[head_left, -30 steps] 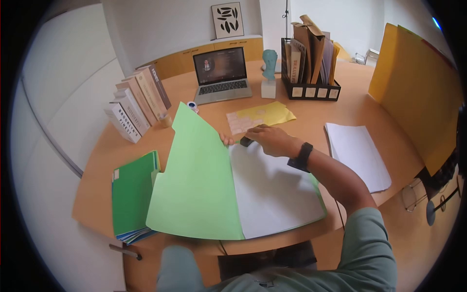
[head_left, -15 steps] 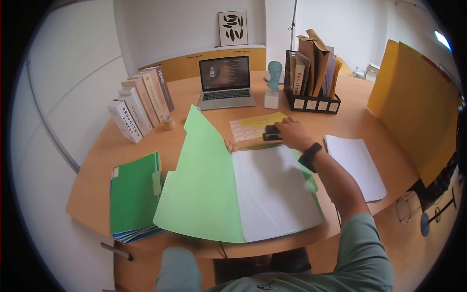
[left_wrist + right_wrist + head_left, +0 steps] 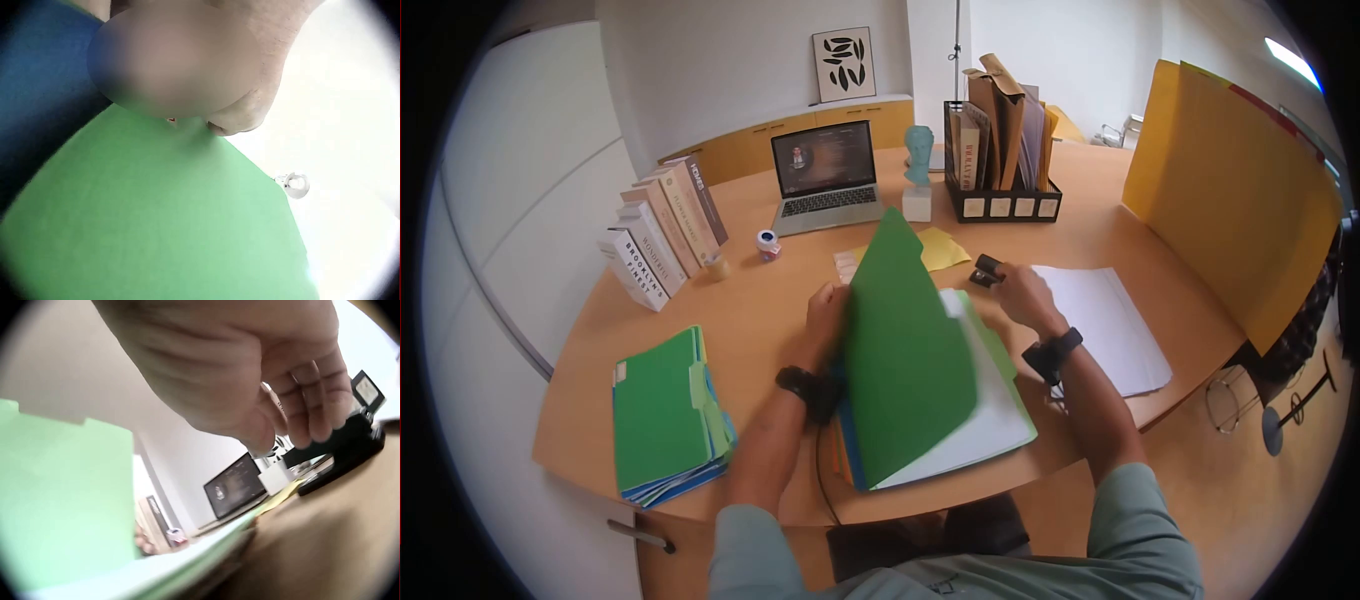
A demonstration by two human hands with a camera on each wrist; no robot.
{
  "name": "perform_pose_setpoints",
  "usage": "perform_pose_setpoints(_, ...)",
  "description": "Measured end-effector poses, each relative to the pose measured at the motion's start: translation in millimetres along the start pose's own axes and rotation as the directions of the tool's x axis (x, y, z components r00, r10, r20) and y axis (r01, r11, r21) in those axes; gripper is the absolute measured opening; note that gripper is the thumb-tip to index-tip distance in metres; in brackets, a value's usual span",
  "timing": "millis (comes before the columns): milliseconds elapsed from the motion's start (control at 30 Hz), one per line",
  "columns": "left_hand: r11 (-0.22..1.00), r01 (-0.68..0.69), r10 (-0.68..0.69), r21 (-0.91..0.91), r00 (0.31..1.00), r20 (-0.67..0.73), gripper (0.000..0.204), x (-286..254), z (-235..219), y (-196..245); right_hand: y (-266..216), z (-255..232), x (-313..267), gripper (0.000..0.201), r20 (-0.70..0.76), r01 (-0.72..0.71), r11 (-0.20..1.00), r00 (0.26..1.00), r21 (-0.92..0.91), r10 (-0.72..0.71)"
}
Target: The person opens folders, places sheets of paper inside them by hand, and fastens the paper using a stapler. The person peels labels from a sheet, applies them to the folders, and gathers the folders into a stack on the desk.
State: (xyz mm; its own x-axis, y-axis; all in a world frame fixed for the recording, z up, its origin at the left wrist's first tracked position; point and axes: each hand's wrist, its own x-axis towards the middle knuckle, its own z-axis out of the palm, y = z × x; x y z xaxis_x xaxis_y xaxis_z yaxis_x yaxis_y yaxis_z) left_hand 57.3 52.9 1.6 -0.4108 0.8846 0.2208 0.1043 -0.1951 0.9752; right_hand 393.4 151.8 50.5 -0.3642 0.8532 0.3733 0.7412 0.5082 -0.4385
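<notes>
My left hand (image 3: 827, 310) grips the left edge of a green folder (image 3: 900, 370), its cover raised and tilted over white sheets of paper (image 3: 965, 420) inside. The cover's light inner side faces the right wrist view, where my left fingertips (image 3: 144, 540) show at its edge. At the folder's right, a black stapler (image 3: 350, 450) stands on the table. Relaxed fingers of my right hand (image 3: 1028, 300) hang at the stapler's top, not curled round it. In the left wrist view, a blurred patch covers part of my left hand (image 3: 250, 112) beside the green cover.
Loose white paper (image 3: 1115, 330) lies to the right, and a stack of green and blue folders (image 3: 658, 400) to the left. Behind are a laptop (image 3: 825, 175), upright books (image 3: 662, 225), a bust (image 3: 918, 160), a black file holder (image 3: 1005, 205) and a yellow sheet (image 3: 943, 250).
My right hand has carried the stapler from the folder's top edge to the right and loosened its fingers. My left hand has swung the cover rightward, so its darker outside now shows.
</notes>
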Motion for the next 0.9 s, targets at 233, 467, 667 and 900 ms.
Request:
perform_pose_setpoints(233,1.0,0.008,-0.007,-0.017,0.998,0.056,0.013,-3,4,-1,5,-7,-24,0.034,0.404,-0.16,0.958,0.913,0.237,0.052)
perform_pose_setpoints(467,0.975,-0.176,0.157,0.134,0.978,0.139,0.021,6,0,-25,-2,-17,-29,0.033,0.572,-0.325,0.823,0.82,0.466,0.001)
perform_pose_setpoints(667,0.96,-0.156,0.127,0.234,0.983,0.135,0.018,-3,4,-14,1,-7,-26,0.045,0.566,-0.258,0.875,0.824,0.411,-0.022)
perform_pose_setpoints(900,0.934,-0.169,0.138,0.316,0.983,0.12,0.02,-1,4,-17,-11,-13,-30,0.042,0.559,-0.193,0.929,0.829,0.317,-0.018)
